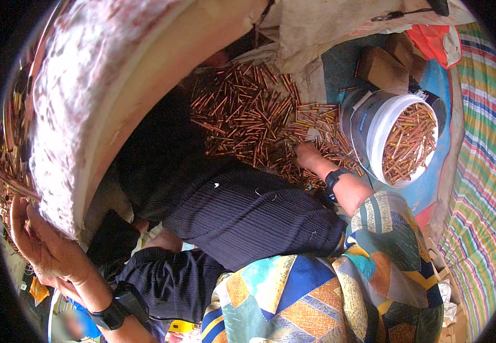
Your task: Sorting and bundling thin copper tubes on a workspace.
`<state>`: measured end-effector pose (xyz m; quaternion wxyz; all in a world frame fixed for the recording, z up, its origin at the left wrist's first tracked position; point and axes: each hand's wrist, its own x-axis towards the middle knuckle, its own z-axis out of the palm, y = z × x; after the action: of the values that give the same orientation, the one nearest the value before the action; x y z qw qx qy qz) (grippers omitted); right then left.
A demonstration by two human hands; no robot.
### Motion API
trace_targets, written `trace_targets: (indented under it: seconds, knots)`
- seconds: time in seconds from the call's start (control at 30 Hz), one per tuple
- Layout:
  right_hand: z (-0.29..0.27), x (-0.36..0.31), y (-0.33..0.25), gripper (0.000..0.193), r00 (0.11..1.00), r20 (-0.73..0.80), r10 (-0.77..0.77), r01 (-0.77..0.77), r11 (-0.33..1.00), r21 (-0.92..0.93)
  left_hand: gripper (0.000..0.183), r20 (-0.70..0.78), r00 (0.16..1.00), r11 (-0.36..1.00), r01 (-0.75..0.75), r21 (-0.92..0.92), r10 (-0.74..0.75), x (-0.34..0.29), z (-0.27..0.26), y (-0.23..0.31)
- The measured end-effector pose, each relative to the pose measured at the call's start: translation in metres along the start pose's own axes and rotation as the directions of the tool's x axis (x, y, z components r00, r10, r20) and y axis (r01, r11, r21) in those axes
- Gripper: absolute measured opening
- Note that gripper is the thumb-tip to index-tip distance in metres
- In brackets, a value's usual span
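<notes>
My right hand (306,155) reaches down into a loose heap of slim reddish-brown sticks (253,108) on the floor cloth in front of me. Its fingertips are lost among the sticks, so their grip does not show. At the far left, my left hand (45,246) is raised, its fingers bent and drawn together at a single thin stick (19,187). More such sticks (12,137) lie beyond that hand. To the right of the heap, a tilted white bucket (375,143) with a wire handle is filled with the same sticks.
A large curved pale piece with a mottled whitish surface (88,74) arches across the upper left, between my hands. Cardboard boxes (382,68) and a red-and-white bag (439,43) lie behind the bucket. Striped cloth (482,171) borders the right. A person in blue (90,323) appears at lower left.
</notes>
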<state>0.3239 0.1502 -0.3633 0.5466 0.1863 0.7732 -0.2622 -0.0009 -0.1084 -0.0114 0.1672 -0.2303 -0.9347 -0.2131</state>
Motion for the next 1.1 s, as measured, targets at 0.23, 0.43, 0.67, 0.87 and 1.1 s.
trace_targets:
  seconds: [0.23,0.43,0.67,0.87,1.1]
  knots:
    - [0.001,0.000,0.000,0.027,1.000,-0.002,0.006,-0.006,1.000,0.030,0.026,0.001,0.998,0.997,-0.070,-0.029,0.070,0.003,0.000,-0.006]
    - [-0.005,-0.006,-0.004,0.027,1.000,-0.010,-0.003,0.003,1.000,0.026,0.027,-0.003,0.998,0.998,-0.061,-0.021,0.061,0.003,-0.001,-0.004]
    - [-0.001,0.001,-0.001,0.032,0.997,0.068,0.046,-0.049,0.998,0.041,0.026,-0.010,0.999,0.999,-0.034,-0.010,0.034,0.003,0.001,0.005]
    - [-0.020,-0.008,-0.016,0.023,0.994,-0.070,-0.081,0.079,0.997,-0.025,0.027,-0.008,0.998,0.998,-0.055,-0.026,0.054,0.002,-0.002,-0.011]
    - [-0.006,0.034,-0.026,0.027,0.915,-0.245,-0.321,0.316,0.947,-0.060,0.028,-0.021,0.997,0.994,-0.082,-0.068,0.080,0.001,-0.001,-0.014]
